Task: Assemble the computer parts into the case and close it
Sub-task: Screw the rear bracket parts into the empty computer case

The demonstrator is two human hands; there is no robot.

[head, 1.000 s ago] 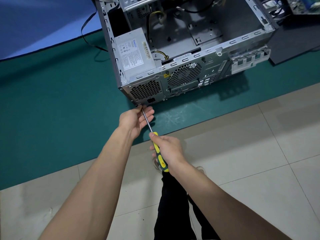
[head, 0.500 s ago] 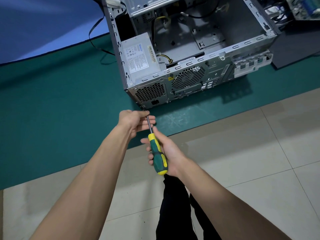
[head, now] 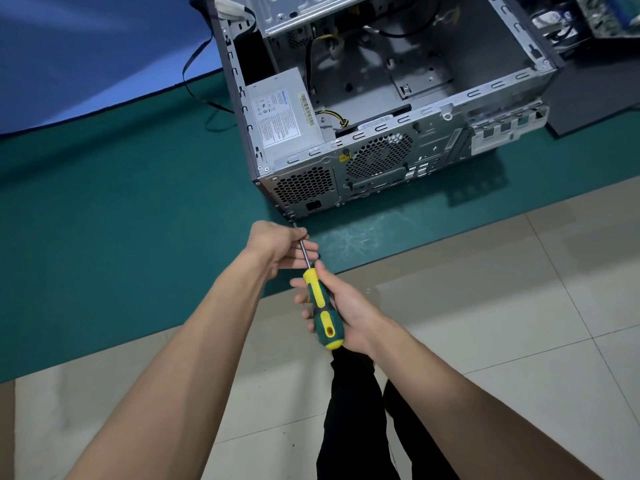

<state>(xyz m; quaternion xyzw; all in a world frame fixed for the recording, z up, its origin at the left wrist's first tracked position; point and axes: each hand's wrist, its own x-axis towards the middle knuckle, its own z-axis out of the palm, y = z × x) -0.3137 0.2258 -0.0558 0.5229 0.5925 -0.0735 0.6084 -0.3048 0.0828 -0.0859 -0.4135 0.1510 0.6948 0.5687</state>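
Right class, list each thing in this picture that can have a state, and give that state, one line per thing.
Case: lying on its side on the green mat, side panel off, interior exposed.
Power supply: seated in the case's rear corner.
Screwdriver: tip at the case's lower rear corner.
Left hand: fingers steady the shaft.
Right hand: grips the handle.

Both forearms bare to frame edge, no sleeves in view. Left hand and right hand: no gloves, rings, watch or wristband visible. Legs in black trousers, plain fabric, no markings. Feet not discernible.
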